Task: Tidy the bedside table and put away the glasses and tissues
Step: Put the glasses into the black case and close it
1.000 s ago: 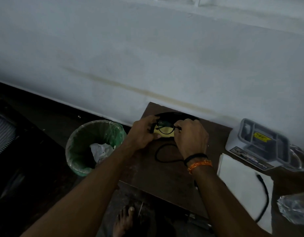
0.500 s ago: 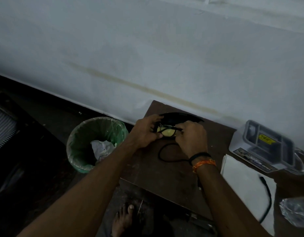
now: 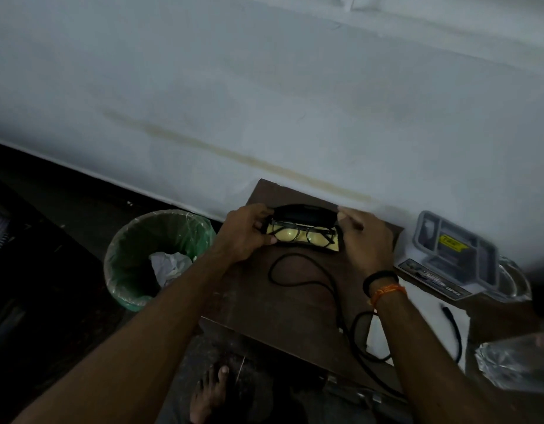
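A black glasses case [image 3: 304,213] lies open near the back edge of the dark brown bedside table [image 3: 283,301]. Dark-framed glasses [image 3: 301,234] rest folded inside it on a yellow lining. My left hand [image 3: 247,232] grips the case's left end. My right hand [image 3: 364,237] holds its right end, fingertips on the lid's corner. A white tissue sheet [image 3: 423,325] lies flat on the table to the right, partly under my right forearm.
A green-lined waste bin [image 3: 133,264] with crumpled paper stands on the floor to the left. A black cable [image 3: 325,289] loops across the table. A grey plastic box [image 3: 454,255] and clear plastic wrap [image 3: 515,359] sit at the right. My bare foot [image 3: 208,393] is below.
My right hand has moved off the glasses to the case's right end. The glasses now lie fully uncovered inside the open case, and both hands hold the case's ends.
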Demonstrator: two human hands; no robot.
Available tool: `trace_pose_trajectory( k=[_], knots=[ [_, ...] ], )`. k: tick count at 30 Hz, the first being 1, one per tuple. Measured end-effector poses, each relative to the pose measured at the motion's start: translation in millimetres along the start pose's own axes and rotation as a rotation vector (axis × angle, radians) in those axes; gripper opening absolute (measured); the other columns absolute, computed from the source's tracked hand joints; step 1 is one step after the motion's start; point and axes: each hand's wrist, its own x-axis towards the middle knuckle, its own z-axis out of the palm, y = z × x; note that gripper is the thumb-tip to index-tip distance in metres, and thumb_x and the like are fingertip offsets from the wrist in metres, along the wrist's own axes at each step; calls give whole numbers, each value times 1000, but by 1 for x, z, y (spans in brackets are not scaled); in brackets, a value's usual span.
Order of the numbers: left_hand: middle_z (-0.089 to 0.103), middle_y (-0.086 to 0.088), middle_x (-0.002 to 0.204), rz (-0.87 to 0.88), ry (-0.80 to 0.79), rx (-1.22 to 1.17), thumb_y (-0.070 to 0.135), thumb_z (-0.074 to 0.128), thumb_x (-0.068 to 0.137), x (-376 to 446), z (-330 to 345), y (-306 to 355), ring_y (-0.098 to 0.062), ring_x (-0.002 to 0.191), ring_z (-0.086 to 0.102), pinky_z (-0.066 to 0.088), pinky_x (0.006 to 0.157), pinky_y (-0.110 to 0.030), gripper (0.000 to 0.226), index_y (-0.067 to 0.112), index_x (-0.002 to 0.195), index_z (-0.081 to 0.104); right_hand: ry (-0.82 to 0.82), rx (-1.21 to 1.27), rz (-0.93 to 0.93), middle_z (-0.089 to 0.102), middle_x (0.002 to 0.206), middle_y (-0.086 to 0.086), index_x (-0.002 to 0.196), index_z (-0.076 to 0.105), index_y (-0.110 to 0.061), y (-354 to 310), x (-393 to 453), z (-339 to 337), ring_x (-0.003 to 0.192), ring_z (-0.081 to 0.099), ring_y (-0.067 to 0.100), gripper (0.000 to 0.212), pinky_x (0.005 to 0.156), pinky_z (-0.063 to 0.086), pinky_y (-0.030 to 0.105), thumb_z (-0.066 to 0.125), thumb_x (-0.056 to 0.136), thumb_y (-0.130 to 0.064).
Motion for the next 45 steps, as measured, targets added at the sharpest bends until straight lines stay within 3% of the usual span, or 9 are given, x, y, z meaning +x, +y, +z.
trace_pose_trajectory(
  k=[6, 10, 14, 18, 21, 28, 37, 41, 45],
  knots=[
    [68, -2, 100, -28, 32, -92, 12, 90, 61, -2, -2, -1, -17, 84, 67, 57, 79, -30, 78, 18, 128, 51, -19, 23, -40, 71, 118, 1, 114, 73, -18, 7, -3, -3, 115, 61, 14, 25, 101, 42, 23, 62, 93, -25],
    [71, -7, 116, 18, 39, -50, 12, 89, 62, -3, -2, 0, -15, 88, 68, 56, 84, -26, 81, 27, 134, 56, -72, 6, -60, 70, 118, 0, 114, 73, -22, 11, -4, -6, 112, 63, 14, 25, 102, 48, 33, 67, 89, -24],
    [68, -8, 123, 44, -7, -55, 10, 89, 63, -3, -6, 2, -21, 99, 69, 57, 92, -34, 75, 20, 132, 60, -153, 47, -6, 64, 122, 0, 117, 70, -26, 17, -6, -8, 107, 63, 15, 38, 94, 51, 26, 76, 81, -18],
    [67, -6, 126, 46, -38, -28, 19, 84, 72, -2, -6, 2, -9, 100, 63, 49, 88, -18, 65, 20, 132, 61, -193, 2, -7, 57, 122, 4, 125, 66, -20, 21, -9, -7, 105, 63, 19, 49, 95, 53, 31, 80, 77, -16],
    [67, -4, 126, 74, 7, -2, 33, 82, 75, -4, -3, 5, -13, 105, 65, 50, 90, -20, 57, 20, 128, 64, -186, -20, -7, 56, 118, 2, 125, 65, -18, 21, -9, -4, 100, 63, 18, 52, 93, 54, 32, 81, 76, -18],
    [68, -6, 124, 86, 54, 14, 25, 84, 73, -4, 1, 2, -22, 107, 66, 54, 96, -31, 54, 17, 124, 67, -136, -10, -53, 64, 122, 1, 119, 68, -17, 23, -11, 1, 103, 65, 16, 50, 90, 57, 34, 84, 72, -18],
    [68, -7, 125, 83, 76, 73, 27, 83, 74, -5, 4, 3, -23, 109, 65, 49, 93, -25, 54, 18, 124, 66, -92, -90, -67, 64, 130, 0, 121, 68, -20, 26, -16, 6, 115, 63, 19, 50, 100, 51, 41, 83, 73, -24],
    [68, -6, 123, 36, 130, 74, 31, 83, 73, -3, 3, 4, -20, 101, 67, 48, 89, -21, 60, 19, 128, 64, -85, -61, -41, 62, 129, 2, 122, 66, -21, 24, -16, 6, 103, 66, 18, 51, 94, 54, 39, 82, 74, -26],
    [70, -8, 104, -48, 201, 14, 26, 85, 72, -1, 5, 5, -21, 89, 66, 52, 79, -25, 53, 11, 119, 63, -37, -96, 8, 60, 123, 5, 126, 62, -19, 23, -18, 9, 90, 67, 16, 54, 83, 48, 25, 79, 77, -33]
  ],
)
